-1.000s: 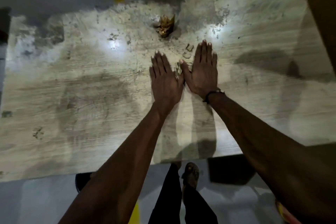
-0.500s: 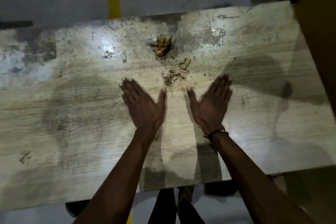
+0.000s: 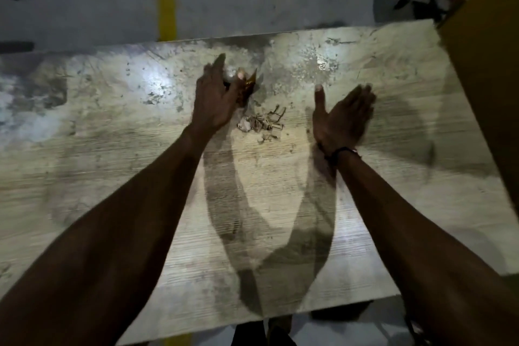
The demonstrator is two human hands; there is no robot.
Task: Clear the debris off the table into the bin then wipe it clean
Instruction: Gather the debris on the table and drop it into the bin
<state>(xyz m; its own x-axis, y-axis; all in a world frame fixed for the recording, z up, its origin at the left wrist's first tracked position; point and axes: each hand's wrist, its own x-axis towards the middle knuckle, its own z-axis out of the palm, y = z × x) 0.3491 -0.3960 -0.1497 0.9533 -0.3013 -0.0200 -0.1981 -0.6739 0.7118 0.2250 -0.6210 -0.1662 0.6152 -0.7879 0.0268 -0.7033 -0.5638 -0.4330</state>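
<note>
The left hand [image 3: 216,101] is closing its grip around the crinkly gold wrapper [image 3: 250,87], light and crushable, while loose scraps [image 3: 261,125] are lying just beside it on the desk [image 3: 112,177], right hand [image 3: 341,118] hovering flat and open.

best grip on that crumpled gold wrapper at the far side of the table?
Judging by shape, pinch the gold wrapper at its upright crumpled peak, coming from above and its left side. It stands off the table in thin points, so there is an edge to pinch. The left hand is already against that side, though blur hides its grip. The right hand is flat, apart from it.
</note>
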